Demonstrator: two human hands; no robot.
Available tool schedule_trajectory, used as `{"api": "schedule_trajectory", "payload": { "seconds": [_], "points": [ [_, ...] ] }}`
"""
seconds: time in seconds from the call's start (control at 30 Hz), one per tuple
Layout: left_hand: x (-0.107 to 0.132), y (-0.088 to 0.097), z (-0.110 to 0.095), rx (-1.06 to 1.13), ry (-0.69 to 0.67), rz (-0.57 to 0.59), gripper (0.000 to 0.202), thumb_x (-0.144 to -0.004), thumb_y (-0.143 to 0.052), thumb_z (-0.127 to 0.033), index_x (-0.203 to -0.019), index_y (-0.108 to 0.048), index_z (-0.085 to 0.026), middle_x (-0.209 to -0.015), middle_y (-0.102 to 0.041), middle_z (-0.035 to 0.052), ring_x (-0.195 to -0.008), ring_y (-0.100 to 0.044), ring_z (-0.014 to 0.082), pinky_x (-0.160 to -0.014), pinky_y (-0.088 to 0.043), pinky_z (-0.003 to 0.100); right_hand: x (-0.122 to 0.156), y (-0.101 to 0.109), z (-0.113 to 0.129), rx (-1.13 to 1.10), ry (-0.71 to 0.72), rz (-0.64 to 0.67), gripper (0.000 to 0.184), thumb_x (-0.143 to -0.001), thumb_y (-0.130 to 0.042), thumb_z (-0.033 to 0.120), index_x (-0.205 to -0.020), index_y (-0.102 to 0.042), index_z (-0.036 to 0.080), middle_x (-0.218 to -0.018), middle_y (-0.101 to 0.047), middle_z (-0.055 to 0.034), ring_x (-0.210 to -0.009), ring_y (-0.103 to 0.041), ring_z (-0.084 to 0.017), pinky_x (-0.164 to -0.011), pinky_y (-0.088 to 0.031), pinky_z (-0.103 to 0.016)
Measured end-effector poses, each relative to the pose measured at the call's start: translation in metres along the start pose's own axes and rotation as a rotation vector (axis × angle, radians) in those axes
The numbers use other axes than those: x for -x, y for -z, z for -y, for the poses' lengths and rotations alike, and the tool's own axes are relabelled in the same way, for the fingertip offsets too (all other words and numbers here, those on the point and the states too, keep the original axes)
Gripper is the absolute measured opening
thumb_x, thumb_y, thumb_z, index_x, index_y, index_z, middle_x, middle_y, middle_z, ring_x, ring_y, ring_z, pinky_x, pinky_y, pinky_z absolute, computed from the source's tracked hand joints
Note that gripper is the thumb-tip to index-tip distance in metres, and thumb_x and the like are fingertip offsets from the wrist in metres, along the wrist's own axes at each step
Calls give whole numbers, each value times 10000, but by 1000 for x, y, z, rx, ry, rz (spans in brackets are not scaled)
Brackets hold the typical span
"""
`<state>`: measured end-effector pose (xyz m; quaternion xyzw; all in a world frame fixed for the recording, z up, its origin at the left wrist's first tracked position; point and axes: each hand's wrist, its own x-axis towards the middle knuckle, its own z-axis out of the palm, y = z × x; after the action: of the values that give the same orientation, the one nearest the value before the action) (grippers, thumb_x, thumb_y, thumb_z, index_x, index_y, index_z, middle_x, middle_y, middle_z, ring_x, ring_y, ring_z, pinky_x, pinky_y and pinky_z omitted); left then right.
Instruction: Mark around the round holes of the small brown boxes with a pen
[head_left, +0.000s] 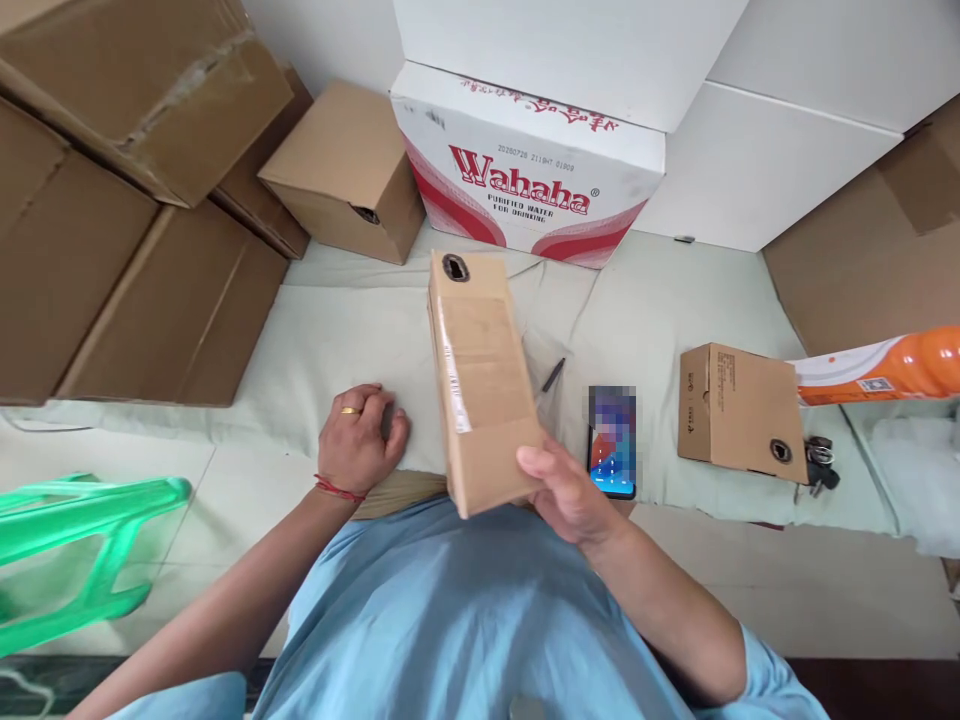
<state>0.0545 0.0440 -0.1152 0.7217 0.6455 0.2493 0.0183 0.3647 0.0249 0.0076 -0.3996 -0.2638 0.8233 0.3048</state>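
A narrow brown cardboard box, tilted and held up in front of my body, is gripped at its lower right corner by my right hand. Clear tape and a white strip run along its side, and a dark-rimmed hole shows near its far end. My left hand rests closed on the cloth-covered surface, apart from the box; its curled fingers show nothing in them. Right of the box lie a black pen on clear plastic and a phone with its screen lit.
Large cardboard boxes are stacked at the left, and a smaller carton stands beside a white-and-red Wahaha carton. At the right are a small brown box, keys and an orange-and-white bottle. A green plastic stool stands lower left.
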Motion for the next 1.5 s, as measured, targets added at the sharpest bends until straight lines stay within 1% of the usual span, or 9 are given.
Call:
{"api": "schedule_trajectory", "payload": {
  "seconds": [0.17, 0.3, 0.5, 0.77, 0.87, 1.07, 1.27, 1.37, 1.5],
  "points": [
    [1, 5, 3, 84, 31, 58, 219, -1006, -560, -355, -1112, -679, -205, -1202, -686, 174, -1167, -647, 374, -1040, -562, 525, -8, -2, -35, 385, 28, -60, 1002, -901, -765, 796, -1682, -429, 266, -1688, -550, -194, -1489, -629, -369, -1205, -556, -548],
    [2, 11, 5, 60, 21, 107, 239, -1050, -493, -312, -1166, -666, -196, -1228, -675, 149, -1131, -632, 349, -985, -566, 487, -1, 8, -53, 567, 12, -81, 836, -987, -678, 757, -1588, -540, 194, -1475, -698, -213, -1294, -752, -320, -1064, -648, -498],
    [-4, 6, -2, 1, -37, 57, 192, -1045, -510, -336, -1036, -654, -208, -1160, -677, 185, -1150, -632, 380, -1045, -552, 558, 6, 12, -58, 608, 271, -246, 586, -1050, -636, 682, -1400, -662, 212, -1316, -761, -164, -1205, -772, -283, -1029, -680, -450],
    [-1, 5, -6, -15, -101, 13, 218, -1067, -537, -286, -1092, -715, -162, -1194, -701, 219, -1142, -660, 381, -999, -567, 546, 6, -30, -54, 1072, 617, -584, 1114, -959, -734, 769, -1801, -210, 262, -1806, -358, -236, -1673, -404, -441, -1298, -447, -725],
    [-1, 9, -7, 36, -132, 2, 270, -1065, -576, -267, -1258, -727, -155, -1239, -705, 201, -1146, -682, 362, -977, -576, 531, -6, -53, -52, 1154, 555, -580, 1179, -938, -742, 789, -1816, -168, 251, -1844, -290, -243, -1722, -307, -463, -1332, -382, -747],
    [3, 31, -21, 522, -165, 114, 424, -1084, -553, -203, -1498, -643, -217, -1450, -697, 159, -1378, -666, 296, -1158, -575, 498, -18, -65, -31, 933, 121, -493, 1190, -871, -796, 806, -1773, -278, 228, -1604, -638, -218, -1497, -623, -442, -1221, -531, -668],
    [7, 57, -37, 822, -362, 218, 727, -1056, -554, -140, -1744, -400, -321, -1718, -565, 128, -1595, -542, 311, -1298, -479, 561, -8, -50, -34, 473, 195, -405, 815, -907, -811, 732, -1530, -591, 254, -1529, -717, -149, -1399, -703, -346, -1195, -576, -513],
    [7, 61, -41, 918, -440, 161, 772, -1006, -518, -52, -1723, -436, -326, -1688, -605, 88, -1669, -444, 291, -1336, -460, 557, -4, -46, -47, 249, 134, -369, 764, -863, -863, 713, -1462, -662, 285, -1522, -737, -124, -1402, -708, -345, -1224, -556, -521],
    [8, 54, -46, 955, -431, 83, 651, -1021, -562, -45, -1636, -529, -257, -1636, -630, 149, -1644, -476, 285, -1320, -501, 539, 2, -48, -56, 254, 145, -513, 745, -870, -872, 693, -1463, -666, 292, -1574, -705, -121, -1486, -649, -349, -1312, -474, -549]
  ]
}}
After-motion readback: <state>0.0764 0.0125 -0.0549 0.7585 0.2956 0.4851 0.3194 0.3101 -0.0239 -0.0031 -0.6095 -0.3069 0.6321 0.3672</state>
